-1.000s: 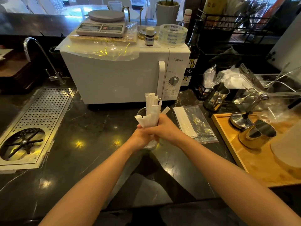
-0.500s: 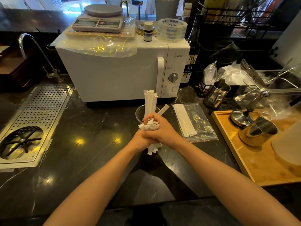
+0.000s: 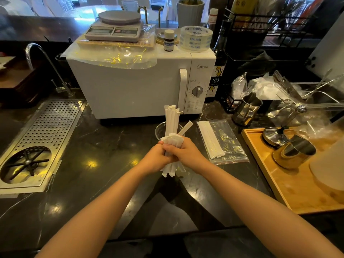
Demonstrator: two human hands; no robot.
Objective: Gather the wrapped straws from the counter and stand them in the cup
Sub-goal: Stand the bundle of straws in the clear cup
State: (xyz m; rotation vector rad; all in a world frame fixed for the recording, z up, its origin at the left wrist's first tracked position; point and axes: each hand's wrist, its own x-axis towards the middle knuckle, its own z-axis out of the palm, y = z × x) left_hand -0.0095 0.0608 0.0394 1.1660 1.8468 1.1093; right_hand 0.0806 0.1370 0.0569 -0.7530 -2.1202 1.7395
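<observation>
The one view comes from head height at the near edge of the dark counter point(image 3: 111, 164), facing forward and tilted down. Both forearms enter from the bottom corners and meet near the centre, where the left hand point(image 3: 156, 161) and right hand point(image 3: 188, 155) grip the wrapped straws point(image 3: 172, 141) close below the lens. The microwave point(image 3: 130, 86) faces the camera farther back. The wide angle takes in the perforated drain grate point(image 3: 46, 131) at left and the wooden tray point(image 3: 279, 183) at right. The far top strip is washed out, possibly a bright room.
</observation>
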